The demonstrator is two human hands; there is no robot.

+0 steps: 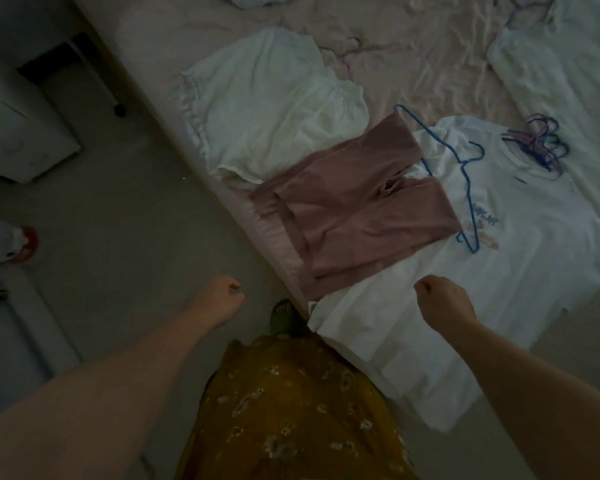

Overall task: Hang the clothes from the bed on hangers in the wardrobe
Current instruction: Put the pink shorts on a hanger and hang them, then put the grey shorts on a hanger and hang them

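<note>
Pink shorts (357, 216) lie flat near the edge of the bed (413, 57), overlapping a white printed T-shirt (520, 244). A blue wire hanger (465, 174) rests across the shirt and the top of the shorts. A white ruffled garment (274, 109) is spread to the left of the shorts, and another white garment (561, 60) lies at the far right. A bundle of pink and blue hangers (541, 143) sits by the T-shirt's collar. My left hand (222, 299) hovers over the floor, loosely curled and holding nothing. My right hand (444, 299) is curled in a fist just above the T-shirt's lower part.
The room is dim. The bed edge runs diagonally from upper left to lower centre. A white cabinet (18, 133) and a dark wheeled frame (84, 64) stand at the left. A white and red object (7, 244) sits on the floor. My green slipper (284, 317) is beside the bed.
</note>
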